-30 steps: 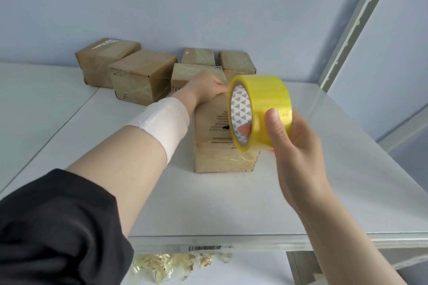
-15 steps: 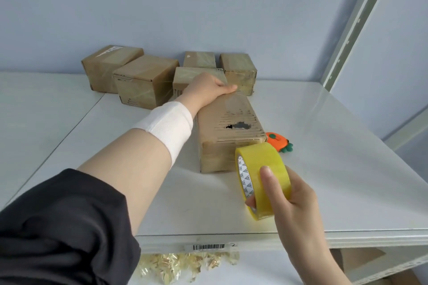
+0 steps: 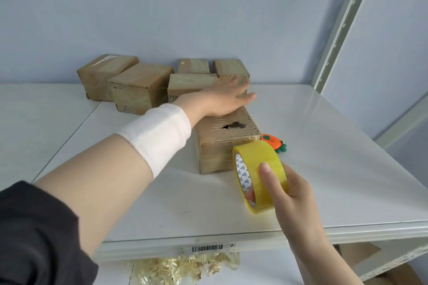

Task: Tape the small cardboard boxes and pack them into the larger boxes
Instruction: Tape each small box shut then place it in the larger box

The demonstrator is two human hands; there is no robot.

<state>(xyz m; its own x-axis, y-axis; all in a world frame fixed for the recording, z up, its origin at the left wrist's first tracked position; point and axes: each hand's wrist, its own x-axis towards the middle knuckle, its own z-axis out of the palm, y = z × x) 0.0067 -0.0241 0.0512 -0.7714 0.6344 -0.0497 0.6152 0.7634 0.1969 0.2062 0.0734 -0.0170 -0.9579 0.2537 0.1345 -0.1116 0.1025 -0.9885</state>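
On the shelf [image 3: 324,169], left grip [image 3: 222,97] flat over torn box [image 3: 222,143], right grip [image 3: 291,192] curled round tape roll [image 3: 259,157]

tape roll [image 3: 260,164] yellow, triangle-print core | boxes [image 3: 141,87] brown | toy [image 3: 273,142] orange-green | shelf [image 3: 335,157] white

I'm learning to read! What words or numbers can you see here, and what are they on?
Nothing reads clearly.
The barcode label on the shelf edge: bars only, characters too small.
Core of the tape roll: triangle marks, no legible words.
The white sticker on the far-left box: blurred.
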